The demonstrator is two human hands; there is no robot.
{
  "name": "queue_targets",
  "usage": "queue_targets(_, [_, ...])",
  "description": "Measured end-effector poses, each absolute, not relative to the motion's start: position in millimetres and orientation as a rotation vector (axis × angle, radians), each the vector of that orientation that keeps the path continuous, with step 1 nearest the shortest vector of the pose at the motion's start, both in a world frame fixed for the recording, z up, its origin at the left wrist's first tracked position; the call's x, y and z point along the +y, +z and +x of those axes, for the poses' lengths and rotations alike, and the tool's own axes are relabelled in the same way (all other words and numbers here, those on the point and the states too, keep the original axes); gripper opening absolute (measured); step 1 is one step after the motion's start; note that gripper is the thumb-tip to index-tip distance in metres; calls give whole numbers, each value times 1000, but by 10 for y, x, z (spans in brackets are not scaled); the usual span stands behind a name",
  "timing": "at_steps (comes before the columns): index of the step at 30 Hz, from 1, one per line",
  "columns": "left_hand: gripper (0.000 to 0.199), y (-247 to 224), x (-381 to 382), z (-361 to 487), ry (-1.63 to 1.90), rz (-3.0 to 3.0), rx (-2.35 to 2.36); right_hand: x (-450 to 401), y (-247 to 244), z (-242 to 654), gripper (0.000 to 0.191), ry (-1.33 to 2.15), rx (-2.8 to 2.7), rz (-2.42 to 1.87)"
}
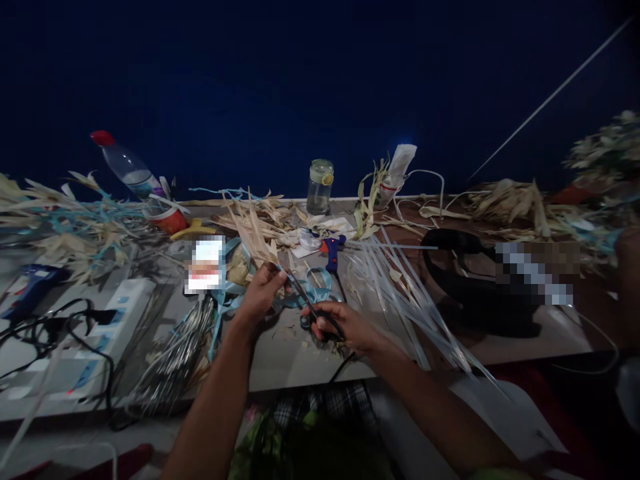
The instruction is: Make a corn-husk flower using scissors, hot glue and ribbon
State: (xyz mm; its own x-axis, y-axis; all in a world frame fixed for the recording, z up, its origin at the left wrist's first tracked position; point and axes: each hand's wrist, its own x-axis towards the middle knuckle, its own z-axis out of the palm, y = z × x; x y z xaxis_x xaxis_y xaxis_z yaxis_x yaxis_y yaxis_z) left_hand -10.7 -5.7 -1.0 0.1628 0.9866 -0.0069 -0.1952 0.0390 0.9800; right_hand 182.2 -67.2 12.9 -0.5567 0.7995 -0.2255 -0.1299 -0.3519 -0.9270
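Note:
My left hand (264, 290) is closed around the lower end of a fan of dried corn husks (253, 233), which spreads up and away from it. In my right hand (345, 323) are black-handled scissors (303, 291), their blades pointing up and left to the fingers of my left hand. Whether the blades are apart is too dim to tell. Just beyond the hands lies a blue glue gun (333, 255) with an orange tip. Light-blue ribbon (319, 285) curls on the table between them, and small scraps lie beneath.
Clear glue sticks (425, 300) spread at the right, beside a black curved object (460, 287). A bundle of wires (180, 353) and a power strip (113, 333) with cords lie left. Behind stand a glass jar (320, 190) and a tilted red-capped bottle (127, 170).

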Motion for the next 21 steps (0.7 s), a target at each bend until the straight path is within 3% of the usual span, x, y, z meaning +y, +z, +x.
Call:
queue_targets(6, [25, -25, -52, -157, 1147, 1061, 896, -676, 117, 1862, 49, 2085, -1155, -816])
queue_targets(21, [24, -21, -60, -104, 1239, 931, 773, -754, 70, 1791, 45, 2025, -1152, -860])
